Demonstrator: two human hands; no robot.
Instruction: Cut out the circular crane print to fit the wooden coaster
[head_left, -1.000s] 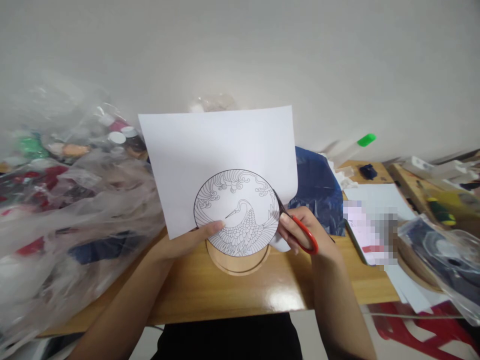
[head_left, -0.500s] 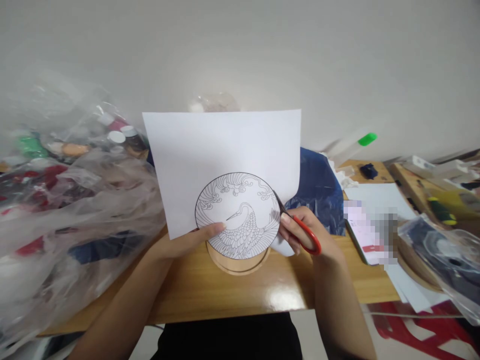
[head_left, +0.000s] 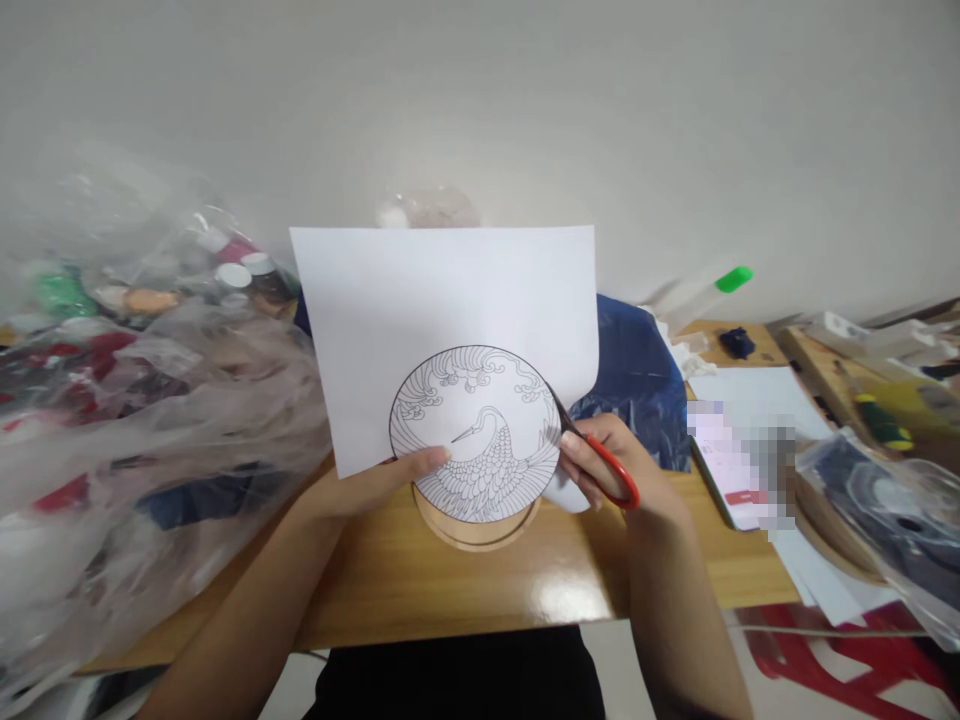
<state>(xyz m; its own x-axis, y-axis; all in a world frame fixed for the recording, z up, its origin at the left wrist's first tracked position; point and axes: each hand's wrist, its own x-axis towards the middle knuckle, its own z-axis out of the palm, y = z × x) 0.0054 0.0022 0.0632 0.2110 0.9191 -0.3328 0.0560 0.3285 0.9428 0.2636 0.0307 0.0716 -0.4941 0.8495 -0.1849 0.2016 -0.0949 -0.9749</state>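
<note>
A white sheet of paper (head_left: pixel 457 290) is held up over the table, printed with a round line drawing of a crane (head_left: pixel 487 450) among feathers and curls. Its lower edge is cut along the circle's outline. My left hand (head_left: pixel 409 468) pinches the sheet at lower left, thumb on the drawing and fingers hidden behind. In my right hand (head_left: pixel 600 460) are red-handled scissors (head_left: pixel 619 475), their dark blades at the circle's right edge. A loose strip of paper (head_left: pixel 566 492) curls down beside that hand. Below the drawing, a round wooden piece (head_left: pixel 480 538) lies on the table.
Clear plastic bags (head_left: pixel 187 400) with bottles and other items crowd the left. A dark blue bag (head_left: pixel 637 370) lies behind the right hand. To the right are a phone (head_left: pixel 724 465), white papers (head_left: pixel 780 390), a wrapped package (head_left: pixel 892 500) and a green-capped tube (head_left: pixel 731 280).
The sheet's upper part has tilted slightly, its top edge a little lower and narrower. The scissor blades look more closed at the circle's edge. Both hands stay nearly in place.
</note>
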